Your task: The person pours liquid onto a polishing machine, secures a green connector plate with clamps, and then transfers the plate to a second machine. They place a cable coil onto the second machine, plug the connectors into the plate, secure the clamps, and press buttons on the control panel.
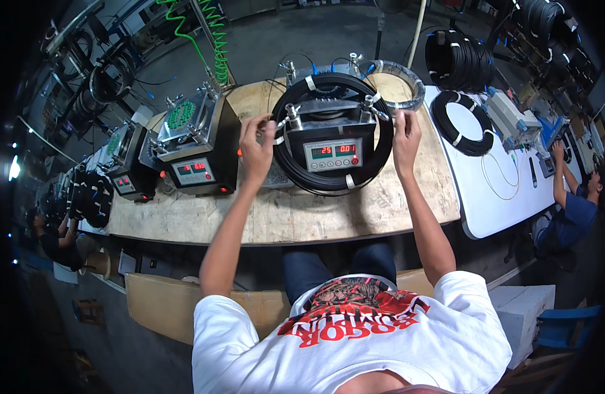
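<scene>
A large coil of black cable [286,162] stands upright in front of the middle box-shaped machine [364,152], bound with white tape in several places. The machine's lit red and green display and metal clamp posts show through the ring. At the coil's left edge is my left hand [256,148], fingers curled and thumb pressed in. My right hand [406,139] is at the opposite edge with its fingers pinched together. Both hands seem to grip the coil's sides, though their fingertips are partly hidden. Short cable pieces show beside the clamp posts.
Two similar machines [192,172] [124,182] stand to the left on the wooden table [250,220]. Behind the coil, at right, lies a grey wrapped ring [417,92]. A white table [473,210] holds another black coil [439,118]. People work at both sides.
</scene>
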Tool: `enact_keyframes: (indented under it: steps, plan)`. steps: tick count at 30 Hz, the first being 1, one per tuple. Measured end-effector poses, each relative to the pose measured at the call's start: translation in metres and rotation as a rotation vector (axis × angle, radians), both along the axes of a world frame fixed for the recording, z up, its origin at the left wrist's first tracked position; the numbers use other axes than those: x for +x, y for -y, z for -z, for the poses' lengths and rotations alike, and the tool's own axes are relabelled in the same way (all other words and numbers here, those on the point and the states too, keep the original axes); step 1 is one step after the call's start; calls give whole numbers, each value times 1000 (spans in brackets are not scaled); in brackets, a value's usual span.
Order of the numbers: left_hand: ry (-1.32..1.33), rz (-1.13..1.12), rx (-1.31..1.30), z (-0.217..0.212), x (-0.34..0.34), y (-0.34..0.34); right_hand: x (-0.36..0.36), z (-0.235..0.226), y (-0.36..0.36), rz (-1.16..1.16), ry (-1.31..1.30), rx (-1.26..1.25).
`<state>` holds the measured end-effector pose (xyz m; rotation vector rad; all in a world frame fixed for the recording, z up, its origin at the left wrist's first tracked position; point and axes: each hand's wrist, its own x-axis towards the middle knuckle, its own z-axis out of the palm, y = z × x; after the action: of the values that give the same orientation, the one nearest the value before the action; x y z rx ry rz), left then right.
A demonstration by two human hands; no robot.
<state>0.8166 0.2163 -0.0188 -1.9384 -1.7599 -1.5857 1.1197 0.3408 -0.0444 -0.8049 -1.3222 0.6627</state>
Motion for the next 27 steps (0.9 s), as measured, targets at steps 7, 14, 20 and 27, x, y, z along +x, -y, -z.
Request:
enact_keyframes:
  steps: [7, 14, 20, 27]
  plan:
    - [1139, -79, -137, 57, 24, -30, -14, 23, -11, 81, 202, -259]
    - [965, -351, -90, 52, 36, -23, -20, 20, -27, 74, 153, -81]
    - [1008, -472, 41, 51, 54, -21, -19, 14, -37, 2, 177, -128]
    - [949, -425, 7, 73, 45, -12, -18, 21, -34, -40, 153, -68]
